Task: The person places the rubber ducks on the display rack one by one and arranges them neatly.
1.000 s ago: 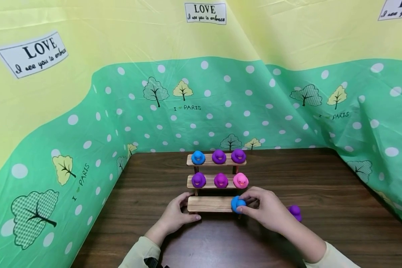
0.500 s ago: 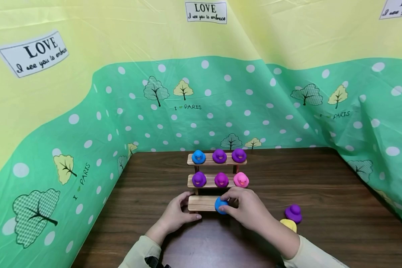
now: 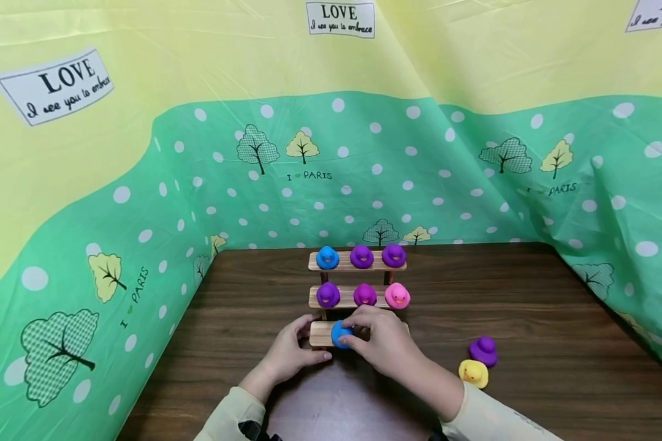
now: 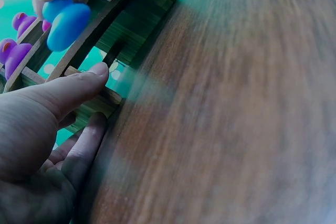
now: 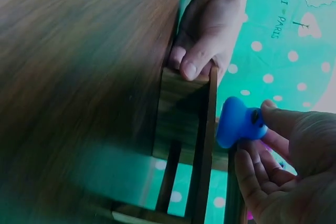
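A: What's on the little wooden stand (image 3: pixel 346 299)?

B: Lots of ducks; the top board (image 3: pixel 344 262) has a blue duck (image 3: pixel 327 258) at the left, then two purple ducks (image 3: pixel 361 256); the middle board (image 3: pixel 312 300) has two more purple ducks and a pink duck (image 3: pixel 398 296) at the right end.

A: And the bottom board (image 3: pixel 320 334)?

B: One duck is there — the held blue duck (image 3: pixel 339 335); it's near the left end, in the right hand (image 3: pixel 387 343); I can't tell if it touches the board.

A: How does that hand hold it?

B: It pinches the duck; the thumb is on one side and the fingers are on the other; the arm reaches in from the right, with a pale sleeve (image 3: pixel 491 416) on it.

A: What about the left hand (image 3: pixel 289 352)?

B: It grips the left end of the bottom board; the thumb is in front and a finger is behind.

A: Any other ducks?

B: Yes — a loose purple duck (image 3: pixel 483 351) and a yellow duck (image 3: pixel 473 373); they're on the table (image 3: pixel 529 318), just beside each other, well to the right of the stand.
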A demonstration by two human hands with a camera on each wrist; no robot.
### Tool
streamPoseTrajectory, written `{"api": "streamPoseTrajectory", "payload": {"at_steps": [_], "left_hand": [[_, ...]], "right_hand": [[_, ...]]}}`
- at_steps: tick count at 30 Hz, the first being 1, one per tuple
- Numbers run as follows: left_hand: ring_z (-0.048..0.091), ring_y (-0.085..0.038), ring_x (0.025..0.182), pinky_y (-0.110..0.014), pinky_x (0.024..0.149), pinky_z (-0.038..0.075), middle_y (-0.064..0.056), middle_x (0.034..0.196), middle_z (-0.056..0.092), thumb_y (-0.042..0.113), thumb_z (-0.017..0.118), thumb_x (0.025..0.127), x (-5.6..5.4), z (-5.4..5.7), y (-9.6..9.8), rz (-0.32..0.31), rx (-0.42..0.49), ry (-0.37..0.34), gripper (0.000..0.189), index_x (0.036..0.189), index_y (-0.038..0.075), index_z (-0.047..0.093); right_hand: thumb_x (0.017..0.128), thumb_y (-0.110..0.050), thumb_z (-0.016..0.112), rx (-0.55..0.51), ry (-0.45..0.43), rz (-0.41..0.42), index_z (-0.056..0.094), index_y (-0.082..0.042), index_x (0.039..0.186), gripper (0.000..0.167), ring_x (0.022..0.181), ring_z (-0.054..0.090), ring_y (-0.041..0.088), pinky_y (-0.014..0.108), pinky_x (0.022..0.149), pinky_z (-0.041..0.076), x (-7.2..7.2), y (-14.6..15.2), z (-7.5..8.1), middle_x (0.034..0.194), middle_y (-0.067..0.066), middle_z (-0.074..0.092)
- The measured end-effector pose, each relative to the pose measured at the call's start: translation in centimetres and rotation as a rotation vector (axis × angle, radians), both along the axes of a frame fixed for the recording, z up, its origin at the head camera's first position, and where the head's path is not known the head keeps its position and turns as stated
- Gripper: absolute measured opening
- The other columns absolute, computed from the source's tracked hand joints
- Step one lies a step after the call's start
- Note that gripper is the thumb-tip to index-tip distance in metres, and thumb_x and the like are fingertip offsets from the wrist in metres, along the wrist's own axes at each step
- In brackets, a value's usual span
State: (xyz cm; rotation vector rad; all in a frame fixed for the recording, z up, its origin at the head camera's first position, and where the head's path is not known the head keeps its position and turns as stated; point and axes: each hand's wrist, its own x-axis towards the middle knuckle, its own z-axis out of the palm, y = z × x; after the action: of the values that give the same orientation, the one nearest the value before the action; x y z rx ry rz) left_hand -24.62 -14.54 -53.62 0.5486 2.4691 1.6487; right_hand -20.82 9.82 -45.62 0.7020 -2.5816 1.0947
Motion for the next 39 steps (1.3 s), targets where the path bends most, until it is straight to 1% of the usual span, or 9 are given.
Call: {"api": "streamPoseTrajectory", "payload": {"at_steps": [5, 12, 20, 25, 32, 39], "left_hand": [[0.066, -0.019, 0.105, -0.030, 0.090, 0.052, -0.001, 0.112, 0.071, 0.017, 0.095, 0.079, 0.0, 0.0, -0.1, -0.012, -0.005, 0.009, 0.065, 0.133, 0.008, 0.062], [0.066, -0.018, 0.105, -0.029, 0.089, 0.052, -0.001, 0.111, 0.071, 0.018, 0.095, 0.079, 0.0, 0.0, -0.1, -0.012, -0.013, 0.014, 0.065, 0.134, 0.008, 0.061], [0.067, -0.016, 0.102, -0.028, 0.088, 0.052, -0.001, 0.110, 0.072, 0.016, 0.095, 0.078, -0.1, -0.1, -0.2, -0.013, 0.008, 0.023, 0.063, 0.132, 0.009, 0.062], [0.067, -0.016, 0.102, -0.027, 0.088, 0.053, -0.003, 0.111, 0.072, 0.014, 0.094, 0.079, -0.1, -0.2, -0.1, -0.025, 0.025, 0.012, 0.062, 0.132, 0.009, 0.062], [0.067, -0.017, 0.103, -0.028, 0.087, 0.053, -0.004, 0.111, 0.072, 0.013, 0.094, 0.079, -0.1, -0.2, -0.2, -0.025, 0.035, 0.007, 0.063, 0.133, 0.008, 0.062], [0.066, -0.019, 0.105, -0.027, 0.088, 0.053, -0.003, 0.112, 0.071, 0.014, 0.094, 0.079, -0.1, -0.2, -0.2, -0.015, 0.020, 0.008, 0.064, 0.134, 0.007, 0.062]], "right_hand": [[0.084, -0.019, 0.091, 0.002, 0.032, 0.011, 0.083, -0.015, 0.101, 0.020, 0.083, 0.065, 0.008, 0.027, 0.073, 0.054, -0.1, -1.1, 0.0, 0.095, -0.012, 0.071], [0.085, -0.024, 0.091, 0.035, 0.049, 0.007, 0.082, -0.017, 0.102, 0.020, 0.084, 0.064, 0.007, 0.027, 0.074, 0.053, -0.5, -2.1, -0.5, 0.095, -0.013, 0.070], [0.086, -0.023, 0.090, 0.035, 0.071, 0.002, 0.082, -0.017, 0.102, 0.019, 0.084, 0.064, 0.007, 0.027, 0.074, 0.053, -0.7, -2.8, -0.7, 0.095, -0.012, 0.070], [0.086, -0.024, 0.090, 0.051, 0.082, -0.005, 0.082, -0.017, 0.102, 0.018, 0.084, 0.064, 0.006, 0.028, 0.074, 0.053, -0.8, -3.0, -0.9, 0.095, -0.012, 0.071], [0.086, -0.025, 0.089, 0.070, 0.097, -0.007, 0.081, -0.017, 0.104, 0.021, 0.086, 0.064, 0.007, 0.030, 0.075, 0.053, -0.8, -3.0, -1.1, 0.098, -0.011, 0.072], [0.087, -0.028, 0.088, 0.101, 0.083, 0.010, 0.081, -0.015, 0.111, 0.027, 0.095, 0.067, 0.010, 0.034, 0.082, 0.055, -0.5, -2.7, -0.9, 0.102, -0.009, 0.073]]}}
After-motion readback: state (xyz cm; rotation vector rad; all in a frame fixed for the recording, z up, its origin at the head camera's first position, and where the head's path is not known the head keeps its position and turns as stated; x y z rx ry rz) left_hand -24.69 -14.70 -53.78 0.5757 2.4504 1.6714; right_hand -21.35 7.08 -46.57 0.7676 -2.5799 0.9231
